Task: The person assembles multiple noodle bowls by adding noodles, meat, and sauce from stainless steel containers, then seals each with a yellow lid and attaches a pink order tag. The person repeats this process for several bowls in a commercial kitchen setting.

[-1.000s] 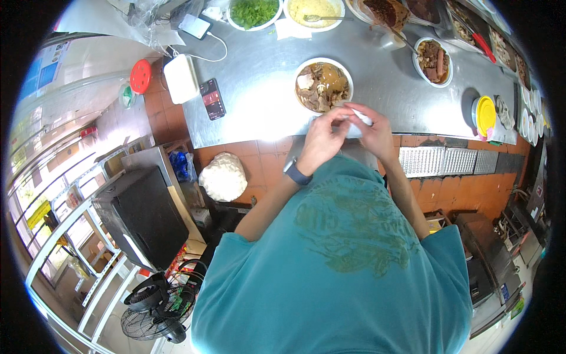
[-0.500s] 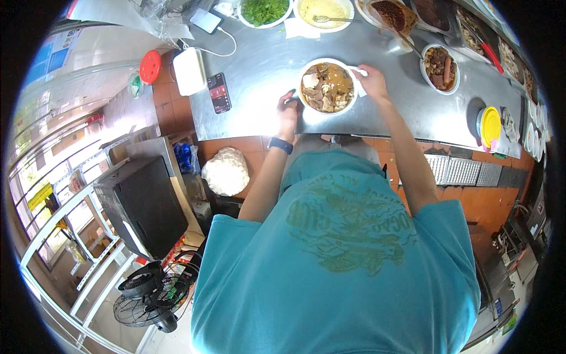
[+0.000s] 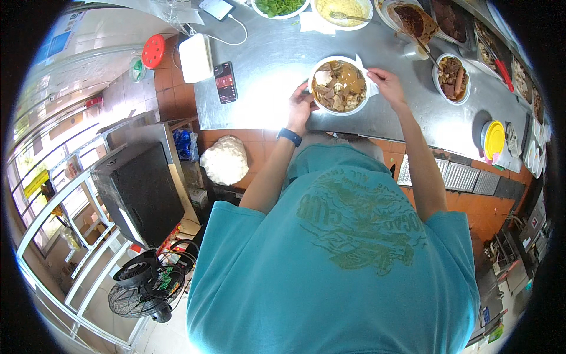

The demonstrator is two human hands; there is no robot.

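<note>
A white round bowl (image 3: 339,114) stands near the front edge of a shiny grey metal table (image 3: 265,74), filled with brown broth and chunky brown and pale pieces of food (image 3: 338,94); the left hand (image 3: 301,108), above a dark blue wristband (image 3: 289,137), is at the bowl's left side, thumb and fingers parted along its wall; whether they grip it I cannot tell; the right hand (image 3: 387,87) is just beside the opposite rim, its thumb and forefinger pinching a thin white strip (image 3: 372,87) that lies along the bowl's right edge; to the left on the table lie a black smartphone (image 3: 225,83) with its screen lit and a white rectangular box (image 3: 196,58); beyond the bowl, near the far side, stand a white round bowl of chopped green leaves (image 3: 279,5) and another of pale yellow mash (image 3: 329,8) with a metal spoon (image 3: 349,17) in it; to the right is a second white bowl of brown food (image 3: 451,76), with a round yellow lid (image 3: 496,140) near the table's right end.
</note>
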